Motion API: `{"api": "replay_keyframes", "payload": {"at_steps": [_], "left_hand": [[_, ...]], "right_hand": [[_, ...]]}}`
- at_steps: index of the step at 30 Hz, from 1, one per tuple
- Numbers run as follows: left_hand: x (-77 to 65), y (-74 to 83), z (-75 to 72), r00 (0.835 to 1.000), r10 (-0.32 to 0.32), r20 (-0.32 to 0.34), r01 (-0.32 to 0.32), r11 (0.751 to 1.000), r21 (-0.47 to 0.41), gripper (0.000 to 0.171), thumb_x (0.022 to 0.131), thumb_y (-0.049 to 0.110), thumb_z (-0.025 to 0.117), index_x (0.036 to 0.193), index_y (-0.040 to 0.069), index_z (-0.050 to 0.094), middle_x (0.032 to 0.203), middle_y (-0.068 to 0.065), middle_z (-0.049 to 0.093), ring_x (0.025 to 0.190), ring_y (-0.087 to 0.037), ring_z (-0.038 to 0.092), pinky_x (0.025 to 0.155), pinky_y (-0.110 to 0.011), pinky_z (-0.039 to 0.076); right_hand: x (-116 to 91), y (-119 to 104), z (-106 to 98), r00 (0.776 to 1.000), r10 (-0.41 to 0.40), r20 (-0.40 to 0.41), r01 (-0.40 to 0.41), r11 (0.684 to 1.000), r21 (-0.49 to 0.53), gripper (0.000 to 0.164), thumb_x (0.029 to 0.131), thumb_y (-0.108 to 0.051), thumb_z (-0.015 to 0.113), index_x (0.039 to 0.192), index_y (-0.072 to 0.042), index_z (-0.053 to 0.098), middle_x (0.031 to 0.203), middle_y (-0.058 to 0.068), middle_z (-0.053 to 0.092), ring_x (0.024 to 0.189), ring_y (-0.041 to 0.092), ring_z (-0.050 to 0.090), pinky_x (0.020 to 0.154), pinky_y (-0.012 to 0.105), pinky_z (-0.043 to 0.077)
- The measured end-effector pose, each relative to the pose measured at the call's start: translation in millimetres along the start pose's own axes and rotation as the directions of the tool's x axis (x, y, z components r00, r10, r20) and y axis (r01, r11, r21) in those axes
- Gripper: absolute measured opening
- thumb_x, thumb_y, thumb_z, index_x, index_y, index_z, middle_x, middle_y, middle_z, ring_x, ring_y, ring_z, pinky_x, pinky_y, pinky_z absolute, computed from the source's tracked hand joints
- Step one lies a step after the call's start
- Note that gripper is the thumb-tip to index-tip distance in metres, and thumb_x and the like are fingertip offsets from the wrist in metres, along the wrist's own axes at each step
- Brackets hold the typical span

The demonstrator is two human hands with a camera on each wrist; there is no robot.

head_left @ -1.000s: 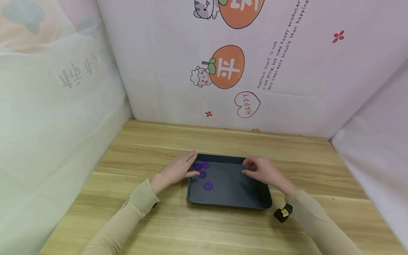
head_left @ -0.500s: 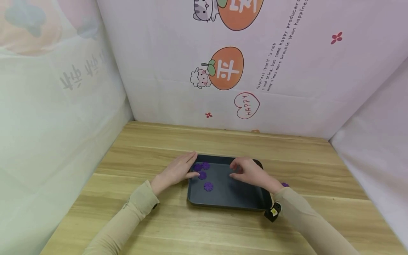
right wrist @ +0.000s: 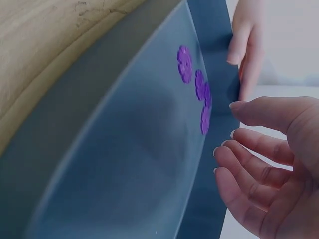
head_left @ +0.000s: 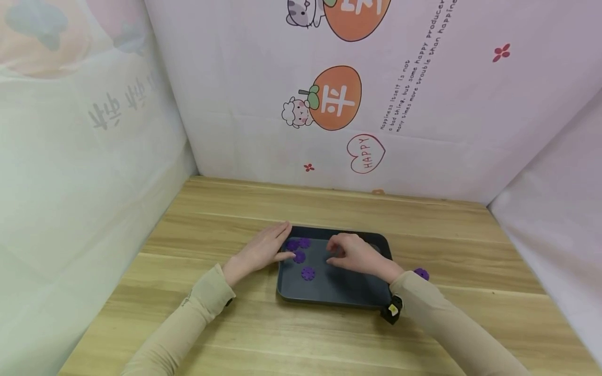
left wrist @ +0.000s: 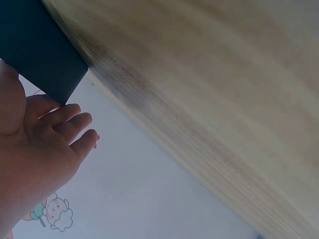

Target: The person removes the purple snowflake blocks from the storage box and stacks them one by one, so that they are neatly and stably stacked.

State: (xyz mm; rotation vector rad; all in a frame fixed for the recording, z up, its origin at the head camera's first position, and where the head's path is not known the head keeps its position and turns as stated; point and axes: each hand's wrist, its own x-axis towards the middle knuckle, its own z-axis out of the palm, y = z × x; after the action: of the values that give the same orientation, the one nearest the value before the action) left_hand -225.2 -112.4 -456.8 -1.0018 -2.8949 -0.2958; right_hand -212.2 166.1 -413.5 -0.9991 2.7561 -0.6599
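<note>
Dark shallow tray [head_left: 324, 290] is lying on the wood-grain table [head_left: 263, 334], below and slightly right of frame centre, its long rims running almost level across the head view. Left hand [head_left: 261, 248] is resting against the tray's left edge, relaxed rather than clenched: fingers are stretching toward the upper left corner, thumb is reaching over the rim. In the left wrist view those fingers are lying slightly bent by a tray corner, upper left. Right hand [head_left: 355, 256] is hovering over the tray's right half, released, fingers and thumb loosely curving with a gap showing between them in the right wrist view. Three purple discs [head_left: 299, 257], notched like flowers, are bunching at the tray's upper left, close to the left wall and thumb; cannot tell whether all are touching. A fourth disc [head_left: 308, 273] is lying flat just below them, a little apart. Between that group and the right fingertips a strip of tray floor is showing; more floor is running along the lower rim. A fifth disc [head_left: 421, 273] is lying beyond the tray's right edge, the right sleeve [head_left: 437, 308] partly covering it. A black wrist device [head_left: 392, 310] is hanging by the tray's lower right corner. Wood is spreading on every side of the rims, reaching back to the printed cloth [head_left: 249, 94] across the upper frame.
</note>
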Motion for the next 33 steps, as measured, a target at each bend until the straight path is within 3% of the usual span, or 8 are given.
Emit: {"api": "replay_keyframes", "payload": {"at_steps": [17,33], "left_hand": [[-0.5,-1.5,-0.5,1.000,0.006,-0.016,-0.006,1.000,0.009,0.080,0.097,0.051,0.057,0.152,-0.003,0.035,0.157,-0.022,0.038,0.144,-0.036,0.041,0.119,-0.049,0.038],[0.3,-0.2,-0.2,1.000,-0.006,0.001,0.006,1.000,0.015,0.081,0.097,0.051,0.057,0.152,-0.003,0.033,0.157,-0.022,0.037,0.145,-0.036,0.040,0.119,-0.049,0.038]], "right_hand": [[15.1,-13.4,15.7,0.993,-0.058,0.099,0.062,0.998,-0.032,0.022,0.087,-0.016,0.076,0.104,-0.004,0.068,0.098,0.008,0.069,0.074,0.010,0.063,0.063,0.016,0.052],[22.9,-22.0,28.3,0.984,-0.010,0.178,0.020,0.998,-0.055,0.021,0.086,-0.017,0.077,0.103,-0.007,0.069,0.096,0.006,0.067,0.075,0.011,0.061,0.061,0.019,0.051]]}}
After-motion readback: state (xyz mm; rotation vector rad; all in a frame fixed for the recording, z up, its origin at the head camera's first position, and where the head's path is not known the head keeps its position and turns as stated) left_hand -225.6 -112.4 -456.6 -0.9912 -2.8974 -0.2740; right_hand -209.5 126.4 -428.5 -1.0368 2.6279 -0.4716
